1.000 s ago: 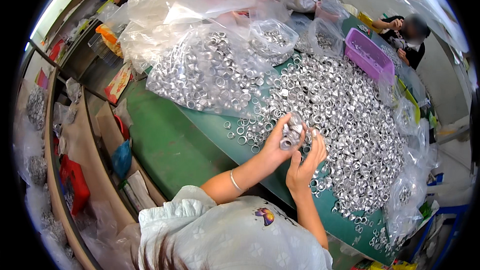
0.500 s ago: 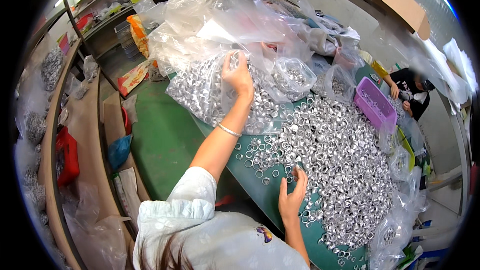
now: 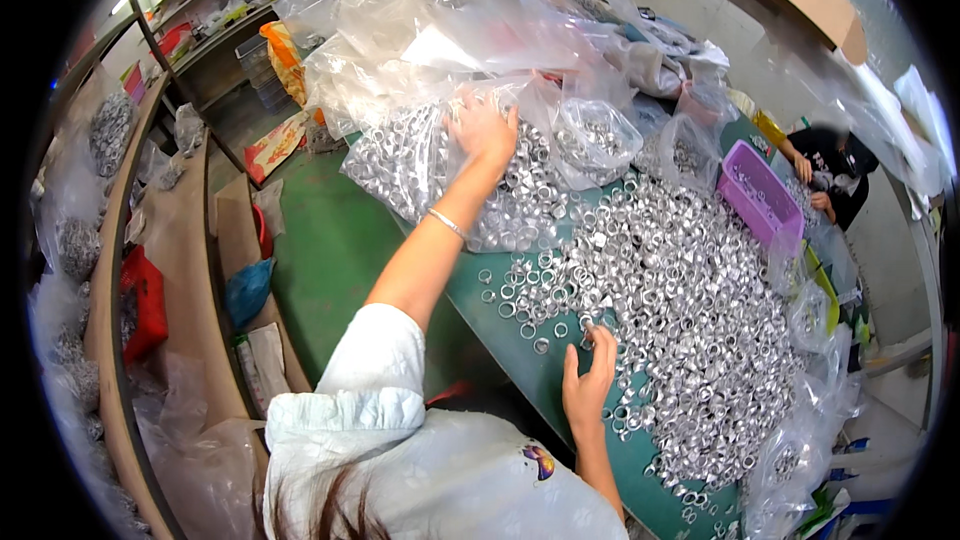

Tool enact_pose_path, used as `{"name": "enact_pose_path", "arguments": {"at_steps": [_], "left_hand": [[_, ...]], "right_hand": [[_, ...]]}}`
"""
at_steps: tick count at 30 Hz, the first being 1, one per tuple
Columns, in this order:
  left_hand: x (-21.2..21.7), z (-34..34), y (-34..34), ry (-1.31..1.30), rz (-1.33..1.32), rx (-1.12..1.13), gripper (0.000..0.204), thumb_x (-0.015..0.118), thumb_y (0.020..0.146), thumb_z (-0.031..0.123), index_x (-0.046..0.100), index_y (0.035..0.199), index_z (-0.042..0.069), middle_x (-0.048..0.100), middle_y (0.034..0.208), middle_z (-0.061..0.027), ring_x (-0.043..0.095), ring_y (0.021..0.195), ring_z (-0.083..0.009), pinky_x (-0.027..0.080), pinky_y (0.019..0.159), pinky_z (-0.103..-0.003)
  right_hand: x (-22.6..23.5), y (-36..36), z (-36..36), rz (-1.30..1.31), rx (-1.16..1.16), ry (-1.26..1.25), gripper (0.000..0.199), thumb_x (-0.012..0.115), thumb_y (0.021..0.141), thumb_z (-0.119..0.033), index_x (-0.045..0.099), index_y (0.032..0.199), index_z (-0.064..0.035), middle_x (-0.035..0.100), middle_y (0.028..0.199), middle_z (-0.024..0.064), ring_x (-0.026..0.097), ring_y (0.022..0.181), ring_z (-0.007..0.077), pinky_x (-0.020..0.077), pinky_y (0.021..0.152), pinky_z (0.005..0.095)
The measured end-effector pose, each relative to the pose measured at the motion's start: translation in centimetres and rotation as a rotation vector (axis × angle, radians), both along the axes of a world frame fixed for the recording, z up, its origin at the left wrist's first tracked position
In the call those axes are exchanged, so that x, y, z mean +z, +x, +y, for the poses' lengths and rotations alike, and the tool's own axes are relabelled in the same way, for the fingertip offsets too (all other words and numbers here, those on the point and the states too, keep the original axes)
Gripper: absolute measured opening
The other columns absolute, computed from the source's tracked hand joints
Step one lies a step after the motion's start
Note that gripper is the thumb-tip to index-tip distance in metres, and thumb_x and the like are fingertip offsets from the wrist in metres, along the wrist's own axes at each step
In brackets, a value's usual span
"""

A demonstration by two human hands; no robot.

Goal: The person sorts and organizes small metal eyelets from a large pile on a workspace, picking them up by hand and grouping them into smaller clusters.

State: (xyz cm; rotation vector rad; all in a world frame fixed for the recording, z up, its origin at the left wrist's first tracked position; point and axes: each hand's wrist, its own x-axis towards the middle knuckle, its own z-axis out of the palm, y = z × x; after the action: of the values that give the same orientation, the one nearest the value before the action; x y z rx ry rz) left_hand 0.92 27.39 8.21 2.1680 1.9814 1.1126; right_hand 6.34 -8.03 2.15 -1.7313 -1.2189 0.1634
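Note:
A wide heap of small silver metal rings (image 3: 690, 310) covers the green table (image 3: 330, 250). My left hand (image 3: 484, 128) reaches far forward, fingers spread flat on a big clear plastic bag full of rings (image 3: 430, 165). A thin bracelet sits on that wrist. My right hand (image 3: 588, 388) rests at the near edge of the heap, fingers loosely curled over a few rings; whether it grips any I cannot tell.
More clear bags (image 3: 590, 135) of rings lie behind the heap. A purple tray (image 3: 758, 195) stands at the far right, next to another person's hands (image 3: 812, 185). Shelves with bags and a red item (image 3: 145, 300) run along the left.
Both hands were together over the heap one second ago. My left hand then reached out to the big bag and now lies on it. My right hand stayed at the heap's near edge.

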Motion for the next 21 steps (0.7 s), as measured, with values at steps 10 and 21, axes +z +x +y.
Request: {"name": "enact_pose_path", "arguments": {"at_steps": [10,21], "left_hand": [[-2.2,-1.1,0.1,0.112,0.07,-0.083,0.058,0.056,0.082,0.043,0.044,0.13,0.013,0.024,0.142,-0.0187,0.023,0.129,-0.043,0.01,0.102,-0.064],[-4.1,-2.7,-0.3,0.263,0.318,-0.091,0.059,0.057,0.082,0.043,0.041,0.132,0.016,0.02,0.143,-0.0208,0.017,0.128,-0.048,0.019,0.095,-0.068]], "right_hand": [[-0.9,0.8,-0.9,-0.115,-0.038,-0.022,0.029,0.061,0.076,0.0,0.054,0.104,0.0024,0.05,0.106,0.017,0.049,0.099,0.0329,0.0369,0.088,0.0394],[-1.0,3.7,-3.4,-0.22,-0.247,-0.192,0.021,0.063,0.076,-0.005,0.059,0.096,-0.0027,0.054,0.099,0.0092,0.049,0.095,0.027,0.0363,0.081,0.0373]]}}
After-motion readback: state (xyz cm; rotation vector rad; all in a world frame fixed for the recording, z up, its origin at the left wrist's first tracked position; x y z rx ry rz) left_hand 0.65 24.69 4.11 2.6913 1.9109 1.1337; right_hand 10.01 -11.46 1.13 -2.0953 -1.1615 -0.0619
